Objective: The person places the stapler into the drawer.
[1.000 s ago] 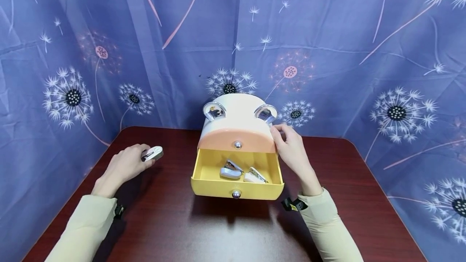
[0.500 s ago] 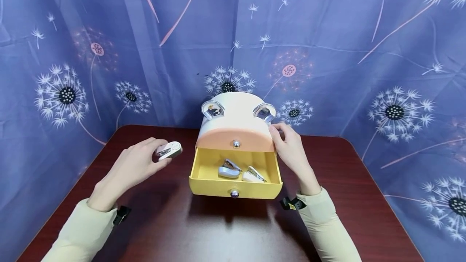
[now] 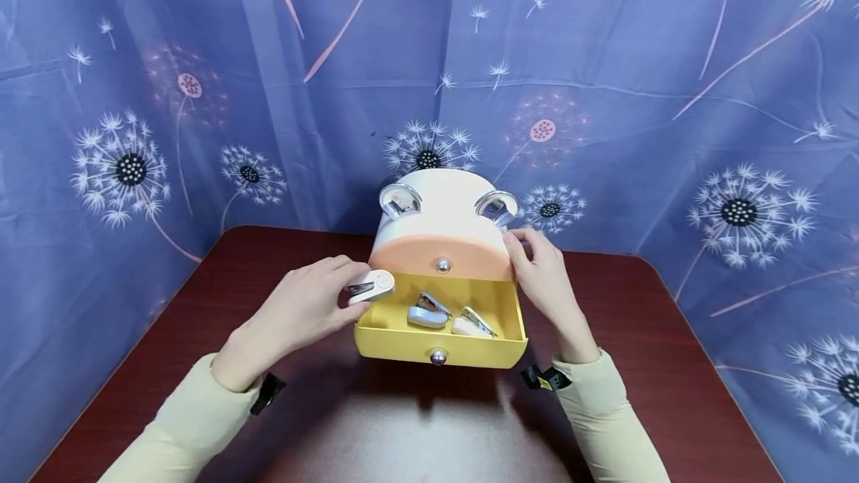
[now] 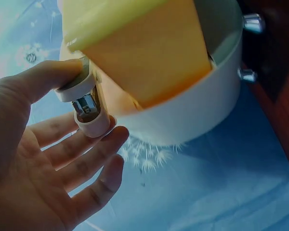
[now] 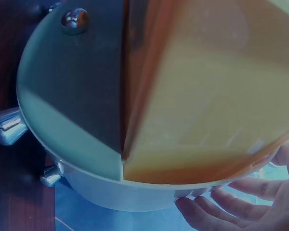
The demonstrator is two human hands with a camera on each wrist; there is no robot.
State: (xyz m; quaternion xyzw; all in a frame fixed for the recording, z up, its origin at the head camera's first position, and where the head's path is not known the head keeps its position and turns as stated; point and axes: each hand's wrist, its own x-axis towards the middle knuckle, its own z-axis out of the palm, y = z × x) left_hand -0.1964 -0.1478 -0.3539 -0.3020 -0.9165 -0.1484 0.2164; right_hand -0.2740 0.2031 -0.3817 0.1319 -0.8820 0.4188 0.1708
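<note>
My left hand [image 3: 298, 308] pinches a small white stapler [image 3: 373, 286] between thumb and fingers, over the left edge of a pulled-out yellow drawer [image 3: 396, 346]. In the left wrist view the stapler [image 4: 94, 122] is seen end-on beside the drawer's side wall. Inside the drawer lie a light-blue stapler [image 3: 426, 317] and a second white stapler [image 3: 467, 326]. The drawer belongs to a rounded white cabinet [image 3: 439, 196]. My right hand [image 3: 546, 282] rests against the cabinet's right side, its fingers [image 5: 231, 204] lying loosely along the outer wall in the right wrist view.
Above the yellow drawer is a closed peach drawer [image 3: 412, 256] with a round metal knob. Two round mirror-like eyes [image 3: 400, 201] stick up from the cabinet's top. The cabinet stands on a dark red-brown table [image 3: 644, 364] before a blue dandelion-print curtain [image 3: 604, 43].
My left hand has carried the white stapler rightward from the table's left side to the drawer's left edge. The right hand stays against the cabinet, and the drawer remains pulled out.
</note>
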